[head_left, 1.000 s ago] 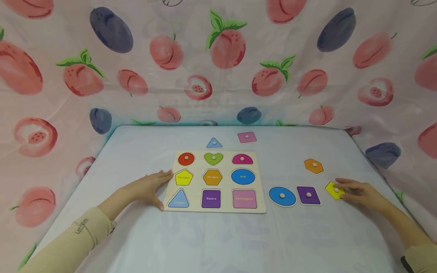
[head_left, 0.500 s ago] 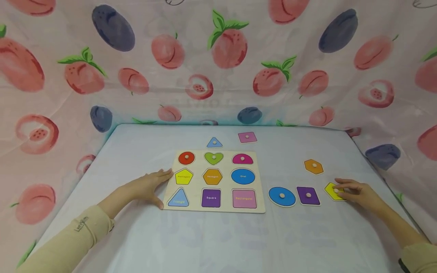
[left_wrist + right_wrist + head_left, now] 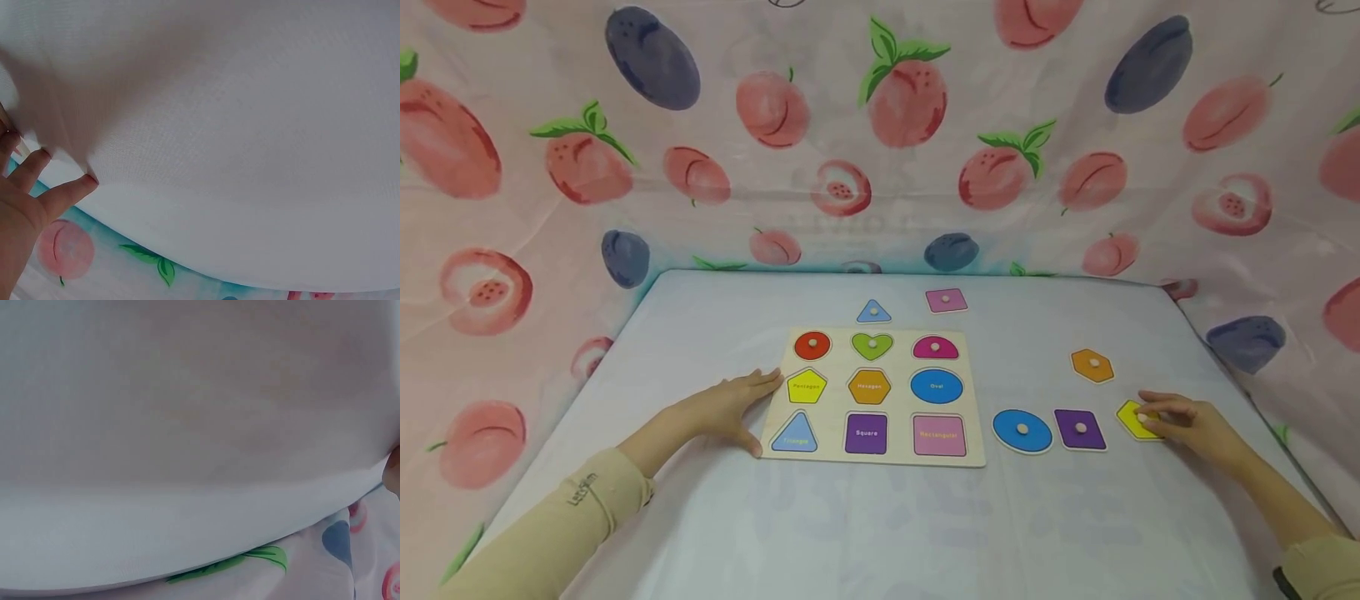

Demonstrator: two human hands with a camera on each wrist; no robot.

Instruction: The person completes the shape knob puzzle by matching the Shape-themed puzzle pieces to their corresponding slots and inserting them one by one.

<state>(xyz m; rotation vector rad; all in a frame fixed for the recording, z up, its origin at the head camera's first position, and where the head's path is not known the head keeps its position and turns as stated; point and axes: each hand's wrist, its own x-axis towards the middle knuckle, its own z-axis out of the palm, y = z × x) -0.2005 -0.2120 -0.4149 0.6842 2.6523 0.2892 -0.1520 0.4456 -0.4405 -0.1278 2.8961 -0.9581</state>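
My left hand (image 3: 726, 410) rests at the left edge of a wooden shape puzzle board (image 3: 829, 454), its thumb by the near corner and its fingers spread towards the far side. The right hand (image 3: 1198, 429) pinches the small knob of a yellow pentagon puzzle piece (image 3: 1127, 421) lying on the table. To the left of that piece lie a purple square piece (image 3: 1078, 442) and a blue oval piece (image 3: 1007, 429). Behind it is an orange hexagon piece (image 3: 1084, 367). Parts of the left hand's fingers (image 3: 69, 194) show in the left wrist view.
A red circle piece (image 3: 805, 354), a green heart piece (image 3: 872, 354) and a magenta half-circle piece (image 3: 921, 350) sit in the board's far row. Beyond it lie a light-blue triangle piece (image 3: 865, 317) and a pink rectangle piece (image 3: 957, 302). A fruit-print cloth (image 3: 865, 233) hangs behind the table.
The view has shifted slightly. Both hands and the puzzle pieces stay where they were, with the right hand still at the yellow pentagon piece's knob.
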